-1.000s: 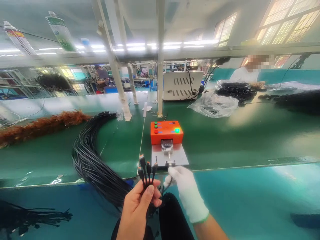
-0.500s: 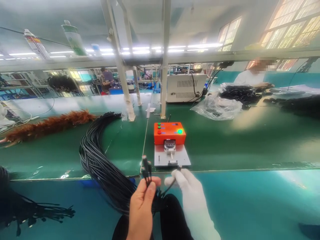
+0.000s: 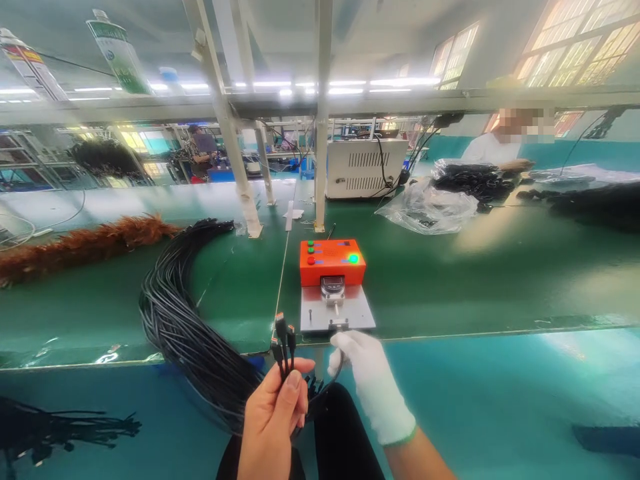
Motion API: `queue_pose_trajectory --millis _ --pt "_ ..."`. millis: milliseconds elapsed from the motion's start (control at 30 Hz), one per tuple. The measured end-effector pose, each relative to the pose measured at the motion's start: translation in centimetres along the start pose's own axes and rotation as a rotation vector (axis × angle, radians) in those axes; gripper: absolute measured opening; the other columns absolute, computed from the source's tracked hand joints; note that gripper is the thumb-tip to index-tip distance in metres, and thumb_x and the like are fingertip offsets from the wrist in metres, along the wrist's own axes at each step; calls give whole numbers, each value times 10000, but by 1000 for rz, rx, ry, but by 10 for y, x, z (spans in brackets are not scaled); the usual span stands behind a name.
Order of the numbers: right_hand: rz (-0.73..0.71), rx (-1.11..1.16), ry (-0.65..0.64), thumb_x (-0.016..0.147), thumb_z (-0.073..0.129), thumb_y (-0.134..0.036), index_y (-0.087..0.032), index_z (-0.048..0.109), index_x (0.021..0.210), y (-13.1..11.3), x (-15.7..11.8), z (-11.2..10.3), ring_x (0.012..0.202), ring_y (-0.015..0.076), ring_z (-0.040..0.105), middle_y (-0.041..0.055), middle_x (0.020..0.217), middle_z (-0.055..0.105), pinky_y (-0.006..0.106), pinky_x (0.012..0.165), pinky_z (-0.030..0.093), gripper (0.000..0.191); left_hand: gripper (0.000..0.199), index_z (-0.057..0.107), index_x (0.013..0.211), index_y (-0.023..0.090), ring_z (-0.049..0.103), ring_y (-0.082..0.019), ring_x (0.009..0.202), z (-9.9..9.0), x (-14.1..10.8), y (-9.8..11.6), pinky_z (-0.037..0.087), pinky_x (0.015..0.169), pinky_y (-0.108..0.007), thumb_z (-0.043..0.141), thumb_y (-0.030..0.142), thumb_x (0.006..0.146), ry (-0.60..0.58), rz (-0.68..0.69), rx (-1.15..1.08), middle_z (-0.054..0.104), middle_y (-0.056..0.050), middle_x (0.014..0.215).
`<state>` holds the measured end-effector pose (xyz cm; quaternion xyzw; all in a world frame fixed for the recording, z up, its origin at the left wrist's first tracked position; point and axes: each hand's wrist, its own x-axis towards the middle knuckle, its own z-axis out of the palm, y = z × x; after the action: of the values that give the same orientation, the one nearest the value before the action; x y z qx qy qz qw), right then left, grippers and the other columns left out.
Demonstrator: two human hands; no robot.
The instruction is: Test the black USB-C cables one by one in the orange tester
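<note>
Pinched upright in my bare left hand (image 3: 277,417) are several black cable connectors (image 3: 283,340) with orange-tinted tips. My right hand (image 3: 367,380), in a white glove, grips a single black cable (image 3: 340,367) close to its end, at the front of a metal plate (image 3: 315,320). The cable's tip is at the small slot fixture (image 3: 339,325) on that plate; whether it is inside, I cannot tell. Behind it stand a round dial gauge (image 3: 333,287) and an orange box (image 3: 330,261) with a lit green light. A thick bundle of black cables (image 3: 185,307) curves from the bench down to my lap.
The green bench (image 3: 450,293) ends in a front edge just before my hands. A brown feather duster (image 3: 90,240) lies at left, metal posts (image 3: 320,133) rise behind the box. Plastic bags (image 3: 430,210) and a seated person (image 3: 493,147) are at far right. More cables (image 3: 65,427) hang lower left.
My right hand has brought the cable end up to the slot fixture at the plate's front. My left hand still holds its connectors. The whole view has shifted slightly.
</note>
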<state>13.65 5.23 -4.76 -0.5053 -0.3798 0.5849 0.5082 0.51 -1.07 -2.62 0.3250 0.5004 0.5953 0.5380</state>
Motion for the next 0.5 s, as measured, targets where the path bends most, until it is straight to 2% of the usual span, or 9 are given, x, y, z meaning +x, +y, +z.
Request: queue_pose_trajectory --millis 133,333,500 --pt "-7 41 -6 786 546 -335 -144 612 696 2 4 -1 458 150 540 -1 462 595 274 512 418 221 308 723 911 167 326 -59 457 -1 0 1 333 459 -198 668 437 773 -21 -4 -45 427 57 531" --pt "-39 27 2 789 534 -322 -142 624 659 4 6 -1 459 151 542 4 467 603 280 530 424 240 329 726 962 146 416 -89 494 0 0 6 375 470 -205 677 408 770 -28 -3 -71 460 39 519" --pt "-62 4 -11 789 524 -324 -145 626 646 -2 4 2 456 144 531 4 452 594 271 537 418 251 311 740 936 141 494 -111 508 1 4 11 481 540 -243 729 363 719 -36 -81 -90 536 27 494"
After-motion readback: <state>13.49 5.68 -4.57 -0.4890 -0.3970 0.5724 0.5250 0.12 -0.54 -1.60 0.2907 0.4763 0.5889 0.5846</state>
